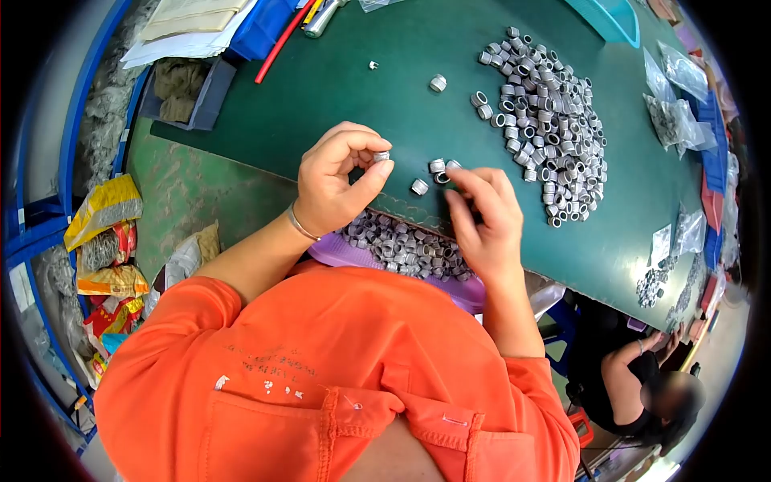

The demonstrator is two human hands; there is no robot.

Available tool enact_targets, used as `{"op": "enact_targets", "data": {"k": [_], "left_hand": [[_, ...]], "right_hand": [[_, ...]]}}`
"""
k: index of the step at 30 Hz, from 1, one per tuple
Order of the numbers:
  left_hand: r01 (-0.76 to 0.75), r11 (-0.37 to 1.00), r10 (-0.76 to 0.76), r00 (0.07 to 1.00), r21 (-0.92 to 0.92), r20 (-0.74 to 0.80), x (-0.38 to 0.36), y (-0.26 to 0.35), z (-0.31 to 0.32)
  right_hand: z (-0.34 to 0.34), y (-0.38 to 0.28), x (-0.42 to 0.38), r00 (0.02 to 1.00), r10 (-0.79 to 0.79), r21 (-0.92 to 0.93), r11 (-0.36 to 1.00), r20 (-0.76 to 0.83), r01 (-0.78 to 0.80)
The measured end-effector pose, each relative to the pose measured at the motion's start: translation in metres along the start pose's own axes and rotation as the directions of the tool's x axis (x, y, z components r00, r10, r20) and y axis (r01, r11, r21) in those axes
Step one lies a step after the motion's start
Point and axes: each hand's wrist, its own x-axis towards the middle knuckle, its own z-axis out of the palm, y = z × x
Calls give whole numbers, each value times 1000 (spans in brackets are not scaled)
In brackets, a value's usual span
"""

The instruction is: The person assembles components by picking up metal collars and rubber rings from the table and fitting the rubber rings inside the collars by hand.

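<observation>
My left hand (336, 178) pinches one small grey metal ring (381, 156) between thumb and fingertips, just above the green table (345, 88). My right hand (483, 218) lies fingers-down on the table beside three loose rings (436, 166), its fingertips touching one of them. A large heap of the same rings (552, 128) lies further out on the table to the right. Below my hands, a purple tray (345, 254) at the table's near edge holds several more rings (409, 247).
A lone ring (438, 83) and a tiny white part (373, 64) lie on the far table. Clear plastic bags (679, 116) sit at the right edge. A grey bin (186, 90), papers and a red rod (283, 40) are far left. Another person (650, 386) sits at lower right.
</observation>
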Motion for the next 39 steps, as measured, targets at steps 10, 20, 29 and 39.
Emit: {"op": "enact_targets", "data": {"k": [10,20,29,39], "left_hand": [[-9,1000,9,1000,27,3,1,1,0],[6,1000,-6,1000,0,-12,-1,-1,1],[-10,1000,10,1000,-2,-7,0,-1,0],[12,1000,-14,997,-20,-72,0,0,4]], "right_hand": [[-4,6,-7,908,365,820,443,206,-364],[-19,9,-9,961,-61,667,732,270,-141],[2,11,18,995,-96,-229,969,-3,93],[-15,14,5,862,363,877,191,355,-441]]}}
